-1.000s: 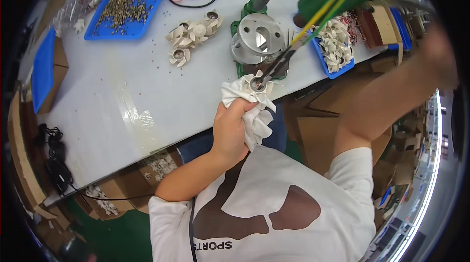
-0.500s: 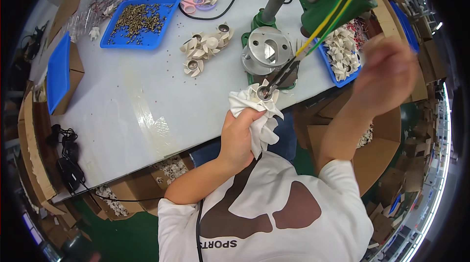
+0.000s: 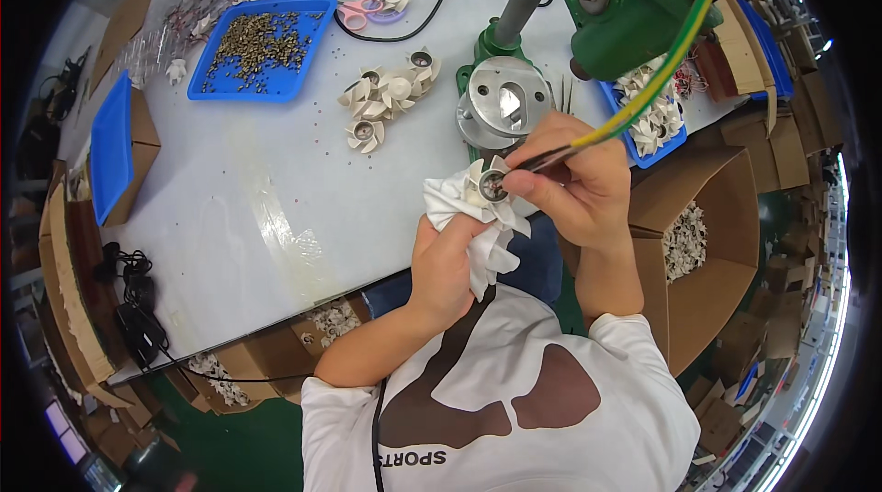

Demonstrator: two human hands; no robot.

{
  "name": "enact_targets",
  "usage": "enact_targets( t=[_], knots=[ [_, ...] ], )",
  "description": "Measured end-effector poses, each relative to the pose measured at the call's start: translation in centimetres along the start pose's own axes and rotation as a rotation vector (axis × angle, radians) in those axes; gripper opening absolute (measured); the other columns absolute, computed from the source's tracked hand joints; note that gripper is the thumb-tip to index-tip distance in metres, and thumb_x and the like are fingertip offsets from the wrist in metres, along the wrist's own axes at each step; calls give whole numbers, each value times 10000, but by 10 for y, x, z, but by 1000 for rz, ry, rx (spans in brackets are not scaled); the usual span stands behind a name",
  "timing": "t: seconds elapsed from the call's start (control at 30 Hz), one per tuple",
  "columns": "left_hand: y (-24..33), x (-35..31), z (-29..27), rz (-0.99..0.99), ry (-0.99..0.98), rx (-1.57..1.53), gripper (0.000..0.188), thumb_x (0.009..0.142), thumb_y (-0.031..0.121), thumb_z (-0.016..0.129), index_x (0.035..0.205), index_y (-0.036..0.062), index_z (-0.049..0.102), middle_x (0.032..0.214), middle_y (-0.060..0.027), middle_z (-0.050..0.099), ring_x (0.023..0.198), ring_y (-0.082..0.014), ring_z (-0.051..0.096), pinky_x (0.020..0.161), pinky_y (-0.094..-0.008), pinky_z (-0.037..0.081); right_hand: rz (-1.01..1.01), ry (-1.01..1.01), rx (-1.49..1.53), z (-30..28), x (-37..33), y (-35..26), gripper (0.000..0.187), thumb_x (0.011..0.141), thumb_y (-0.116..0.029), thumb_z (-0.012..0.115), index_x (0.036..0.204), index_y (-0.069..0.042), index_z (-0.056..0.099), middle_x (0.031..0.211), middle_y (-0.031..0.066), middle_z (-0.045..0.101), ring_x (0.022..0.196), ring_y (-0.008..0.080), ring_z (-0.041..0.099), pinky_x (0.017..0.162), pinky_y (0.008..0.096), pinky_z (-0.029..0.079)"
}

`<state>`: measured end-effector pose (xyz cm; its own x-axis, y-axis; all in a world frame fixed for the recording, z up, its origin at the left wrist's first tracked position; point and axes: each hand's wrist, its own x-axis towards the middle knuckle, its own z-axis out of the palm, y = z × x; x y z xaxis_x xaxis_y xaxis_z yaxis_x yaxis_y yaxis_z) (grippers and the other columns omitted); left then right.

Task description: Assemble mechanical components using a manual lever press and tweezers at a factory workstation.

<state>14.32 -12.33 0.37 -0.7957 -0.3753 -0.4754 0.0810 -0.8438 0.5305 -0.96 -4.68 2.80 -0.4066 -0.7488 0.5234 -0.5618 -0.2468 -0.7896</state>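
Observation:
My left hand [image 3: 443, 270] is closed round a crumpled white cloth [image 3: 491, 248], with a white fan impeller [image 3: 492, 183] held in it, its round hub facing up. My right hand [image 3: 583, 184] is closed in a pinch at the hub's rim, thumb and forefinger together. A dark slim tip [image 3: 548, 159] on a yellow-and-green cable [image 3: 657, 83] crosses these fingers. Whether they grip it, or some small part at the hub, I cannot tell. Just beyond the hands stands a green press [image 3: 606, 10] with a round metal fixture [image 3: 507, 95].
Several loose impellers [image 3: 390, 92] lie left of the press. A blue tray [image 3: 294, 88] carries small brass-coloured parts; pink scissors [image 3: 356, 12] lie beside it. Another blue tray [image 3: 678, 141] with impellers stands at the right. An open cardboard box [image 3: 707, 294] with white parts is at my right.
My right hand has come in from the right, where it was raised and blurred, to the impeller's hub. My left hand still holds the impeller and cloth in nearly the same place.

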Motion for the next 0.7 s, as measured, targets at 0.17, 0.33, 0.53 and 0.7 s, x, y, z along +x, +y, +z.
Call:
enact_targets(
  t=[0.17, 0.33, 0.53, 0.7],
  knots=[
    [1, 2, -9, 8, 0, -14, 376, 908, 65, 456, 1275, 15, 519, 1100, -106, 643, 874, -152, 621, 724, -246, 486, -48, 107, -13, 13, 1, 0, 159, 728, -64, 823, 829, 8, 723, 695, 29, 612, 521, 114, 425, 486, 230, 338],
    [-1, 17, -24, -24, 144, -109, 348, 935, 133, 519, 1258, 7, 541, 1049, -109, 662, 822, -138, 616, 690, -240, 485, -88, 189, -38, 15, 5, 0, 183, 754, -67, 808, 895, 13, 724, 718, 17, 594, 542, 107, 421, 507, 224, 344],
    [16, 46, -51, 45, 191, -213, 364, 987, 218, 533, 1283, 7, 534, 1068, -97, 666, 809, -122, 607, 691, -240, 487, 126, 311, 38, 12, -19, 16, 195, 808, -56, 757, 986, 8, 713, 748, 3, 565, 572, 92, 414, 536, 208, 347],
    [14, 46, -63, 21, 85, -185, 399, 1026, 311, 529, 1279, 2, 541, 1069, -70, 666, 772, -100, 598, 686, -242, 496, 230, 407, -44, -16, -44, 28, 217, 842, -44, 705, 1050, 19, 699, 769, 14, 569, 612, 98, 440, 573, 205, 367]
  ],
)
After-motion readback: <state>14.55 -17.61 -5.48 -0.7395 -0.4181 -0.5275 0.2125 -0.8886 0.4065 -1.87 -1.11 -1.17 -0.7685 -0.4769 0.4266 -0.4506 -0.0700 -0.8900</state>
